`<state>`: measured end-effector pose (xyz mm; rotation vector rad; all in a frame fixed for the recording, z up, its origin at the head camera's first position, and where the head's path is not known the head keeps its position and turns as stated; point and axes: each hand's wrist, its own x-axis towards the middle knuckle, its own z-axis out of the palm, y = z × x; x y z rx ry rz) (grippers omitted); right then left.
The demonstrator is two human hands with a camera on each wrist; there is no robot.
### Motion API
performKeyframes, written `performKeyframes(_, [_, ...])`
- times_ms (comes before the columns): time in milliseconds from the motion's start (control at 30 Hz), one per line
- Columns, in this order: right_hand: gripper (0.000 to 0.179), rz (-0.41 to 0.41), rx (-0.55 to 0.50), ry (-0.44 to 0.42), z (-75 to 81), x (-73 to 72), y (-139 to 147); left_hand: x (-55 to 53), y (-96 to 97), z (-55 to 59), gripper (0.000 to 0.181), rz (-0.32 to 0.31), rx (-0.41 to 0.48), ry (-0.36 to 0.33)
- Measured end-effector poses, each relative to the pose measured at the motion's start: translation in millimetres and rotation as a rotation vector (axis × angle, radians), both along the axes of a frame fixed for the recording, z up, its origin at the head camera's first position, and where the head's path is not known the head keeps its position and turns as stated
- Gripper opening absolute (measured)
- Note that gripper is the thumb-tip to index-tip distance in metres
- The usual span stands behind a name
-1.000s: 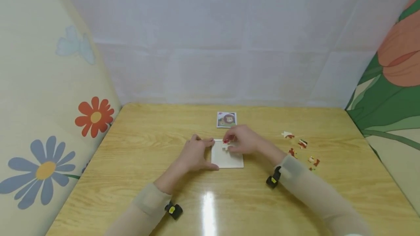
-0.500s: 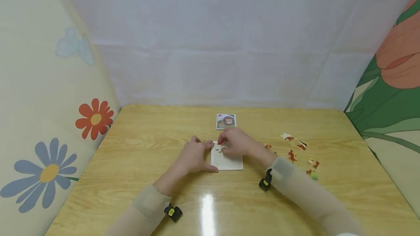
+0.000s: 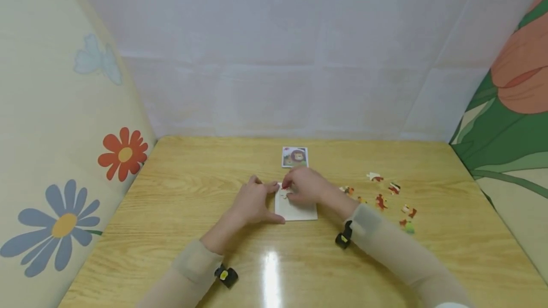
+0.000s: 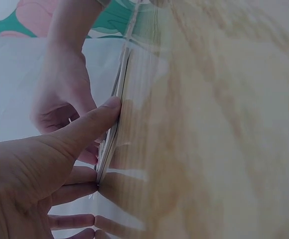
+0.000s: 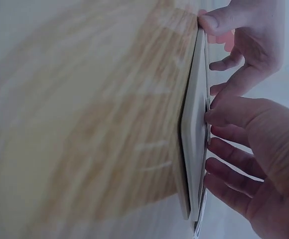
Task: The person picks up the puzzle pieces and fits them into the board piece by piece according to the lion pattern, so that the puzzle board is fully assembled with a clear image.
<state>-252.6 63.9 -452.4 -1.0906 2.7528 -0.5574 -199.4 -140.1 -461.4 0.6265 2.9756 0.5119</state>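
The white puzzle tray (image 3: 301, 210) lies on the table before me. My left hand (image 3: 253, 201) holds it at the left side, thumb on the near corner and forefinger by the far one. At the tray's upper left, my right hand (image 3: 306, 187) pinches a small white and red puzzle piece (image 3: 284, 196) low against the surface, and partly covers it. In the right wrist view the right thumb and forefinger meet at the tray's face (image 5: 197, 129). Loose puzzle pieces (image 3: 381, 202) are scattered right of my right wrist, several with red, orange or green print.
Behind the tray lies a small square picture card (image 3: 295, 157) with a lion on it. The wooden table (image 3: 192, 165) ends at a white cloth backdrop (image 3: 274, 99). Flower-patterned panels (image 3: 47, 156) stand at both sides.
My right hand has moved a little left with the puzzle piece and lowered it onto the tray's upper left. More loose pieces show beside the right forearm. My left hand keeps its place.
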Motion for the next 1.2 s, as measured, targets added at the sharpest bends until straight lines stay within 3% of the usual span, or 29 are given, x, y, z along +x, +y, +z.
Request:
performKeyframes(500, [0.024, -0.013, 0.019, 0.037, -3.0, -1.6, -0.6, -0.9, 1.3, 0.9, 0.095, -0.01, 0.008, 0.0])
performKeyframes(800, [0.013, 0.022, -0.017, 0.025, 0.3, -5.2, 6.3, -1.3, 2.2, 5.3, 0.087, -0.068, -0.05, 0.013])
performKeyframes(1033, [0.015, 0.055, -0.056, -0.027, 9.6, -17.6, 35.5, -1.4, 3.6, 5.5, 0.088, -0.072, -0.097, -0.001])
performKeyframes(1200, [0.02, -0.027, -0.102, -0.055, 28.4, -26.3, 70.1, 0.6, 2.7, 7.7, 0.089, -0.059, -0.115, -0.014])
